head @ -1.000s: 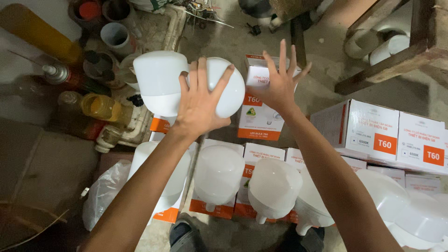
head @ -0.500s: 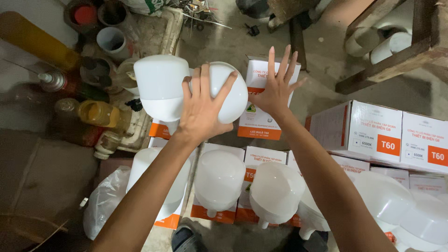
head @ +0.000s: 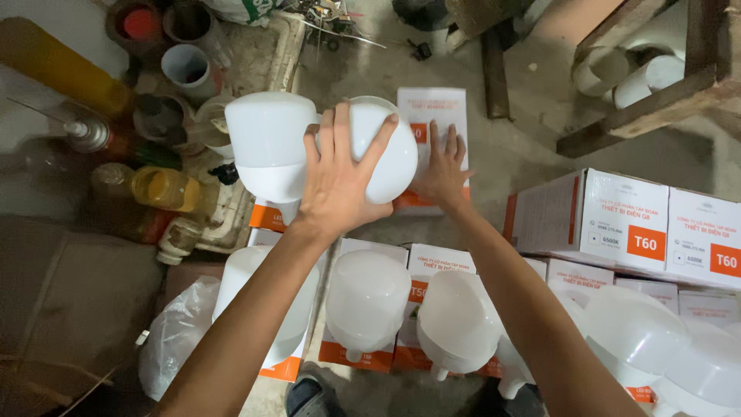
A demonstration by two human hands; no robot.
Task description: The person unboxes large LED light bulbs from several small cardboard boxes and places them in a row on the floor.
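Head view shows my left hand (head: 340, 174) spread wide over the round bulb (head: 386, 150) (beside a second bulb (head: 270, 147)), while my right hand (head: 444, 170) has dropped, fingers open, flat onto the box (head: 432, 116) behind it.

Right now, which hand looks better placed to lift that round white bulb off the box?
The left hand: its fingers already spread over the round white bulb. The right hand lies flat on the box beside it.

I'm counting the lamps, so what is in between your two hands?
In the head view, a round white bulb sits between them: the left hand grips its near side, and the right hand lies flat on a box just past it.
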